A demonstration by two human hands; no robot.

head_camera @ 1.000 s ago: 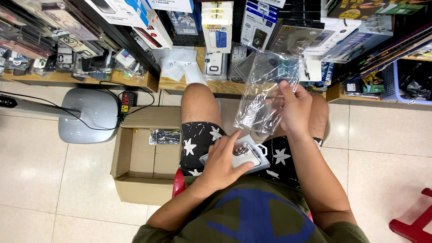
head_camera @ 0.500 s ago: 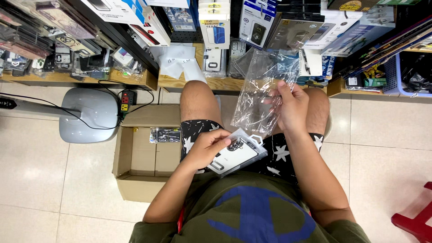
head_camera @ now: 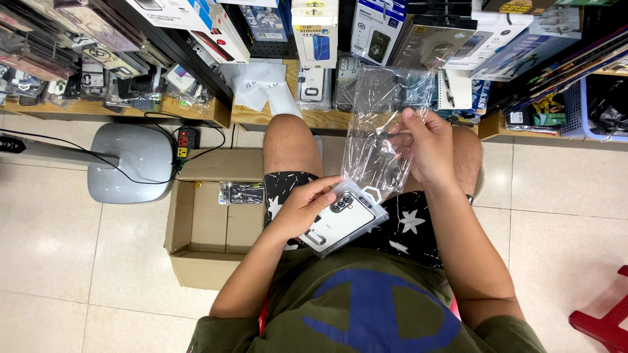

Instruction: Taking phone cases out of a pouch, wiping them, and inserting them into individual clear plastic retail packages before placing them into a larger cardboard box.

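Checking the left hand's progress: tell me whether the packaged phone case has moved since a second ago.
Yes. The phone case has shifted slightly up the lap, away from the body, relative to the cardboard box, in the left hand.

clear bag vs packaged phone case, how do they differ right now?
The clear bag is see-through, limp and crinkled; the packaged phone case is white, flat and stiff. The bag hangs upright from the right hand, raised in front of the shelves; the case lies tilted over the lap in the left hand. The bag is the longer. Each is held by one hand, and the bag's lower end reaches the case.
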